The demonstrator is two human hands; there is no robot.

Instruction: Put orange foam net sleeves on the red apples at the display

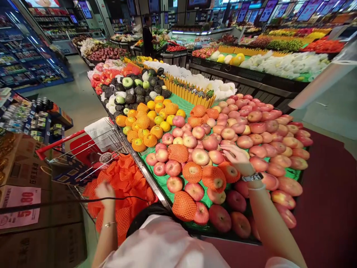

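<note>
My right hand (236,158) hangs with its fingers spread just over a red-yellow apple (200,157) and others in the heaped display, and a watch sits on that wrist. My left hand (105,193) rests on a heap of orange foam fruit nets (125,182) beside the display, its fingers bunched and partly hidden. Several apples lie on green mesh matting (205,199), and some wear orange foam net sleeves, such as one near the front (184,208).
A shopping cart (83,145) with a red handle holds the nets and a white bag. Cardboard boxes with a price sign (19,204) stand at the left. A steel rim (152,182) edges the display. Further fruit stalls and shelves stretch back, with a person (147,39) among them.
</note>
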